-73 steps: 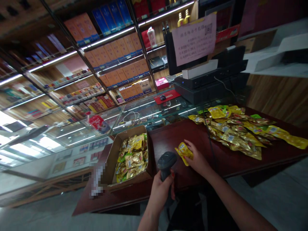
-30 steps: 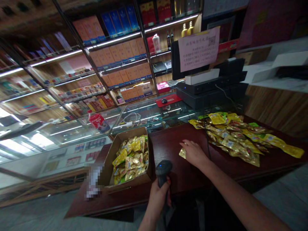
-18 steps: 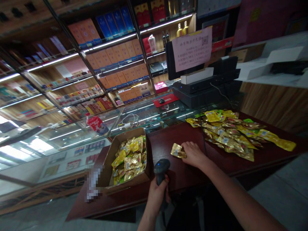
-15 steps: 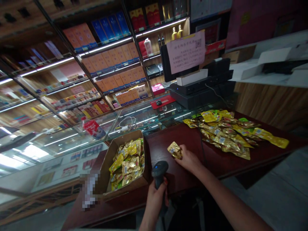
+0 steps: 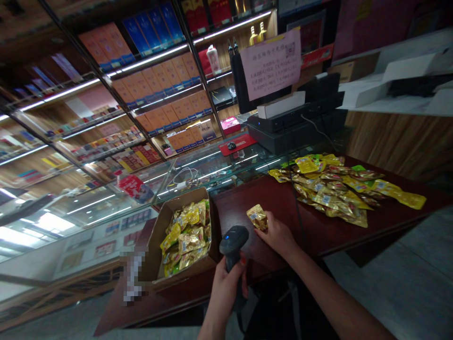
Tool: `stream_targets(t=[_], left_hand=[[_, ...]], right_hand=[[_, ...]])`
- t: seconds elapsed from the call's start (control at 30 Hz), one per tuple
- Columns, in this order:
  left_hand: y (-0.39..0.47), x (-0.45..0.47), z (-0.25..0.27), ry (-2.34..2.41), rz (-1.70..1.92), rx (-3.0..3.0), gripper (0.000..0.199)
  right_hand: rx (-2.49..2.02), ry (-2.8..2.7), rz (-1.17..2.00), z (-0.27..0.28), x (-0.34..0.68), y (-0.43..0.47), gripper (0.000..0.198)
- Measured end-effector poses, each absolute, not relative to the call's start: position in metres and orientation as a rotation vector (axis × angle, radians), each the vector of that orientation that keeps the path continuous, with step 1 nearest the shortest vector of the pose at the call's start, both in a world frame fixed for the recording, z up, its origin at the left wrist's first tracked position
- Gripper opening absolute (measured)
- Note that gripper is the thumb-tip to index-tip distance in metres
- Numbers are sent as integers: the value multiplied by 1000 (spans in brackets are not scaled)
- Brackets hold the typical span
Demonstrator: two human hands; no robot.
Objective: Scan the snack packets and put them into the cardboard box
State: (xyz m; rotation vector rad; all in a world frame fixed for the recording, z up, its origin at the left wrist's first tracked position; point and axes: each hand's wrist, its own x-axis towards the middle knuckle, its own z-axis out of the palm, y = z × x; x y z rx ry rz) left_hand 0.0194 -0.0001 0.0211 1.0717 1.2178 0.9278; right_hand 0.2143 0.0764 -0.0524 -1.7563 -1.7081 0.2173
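In the head view, the left hand (image 5: 225, 282) curls its fingers around a dark scanner (image 5: 234, 238) by the near edge of the desk (image 5: 231, 210). The right hand (image 5: 278, 232) pinches a gold packet (image 5: 257, 217) at mid-desk, near the scanner. A packet-filled carton (image 5: 215, 252) stands toward the left edge; a packet pile (image 5: 332, 193) lies toward the right.

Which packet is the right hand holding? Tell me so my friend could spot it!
Find the dark red table, with an open box on its left and a heap of packets on its right. Between them is the right hand, holding one small gold packet. Unlike those in the box or heap, this one is in a hand.
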Motion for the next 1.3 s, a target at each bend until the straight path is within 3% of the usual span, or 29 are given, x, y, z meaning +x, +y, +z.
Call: stream_targets(t=[1.03,1.3], left_hand=[[12,32,21,1181,925,1055,28],[18,34,14,1189,917,996,35]], right_hand=[[-1795,-1723,226,-53,215,78,43],[-1745,-1693,244,-51,214,77,44]])
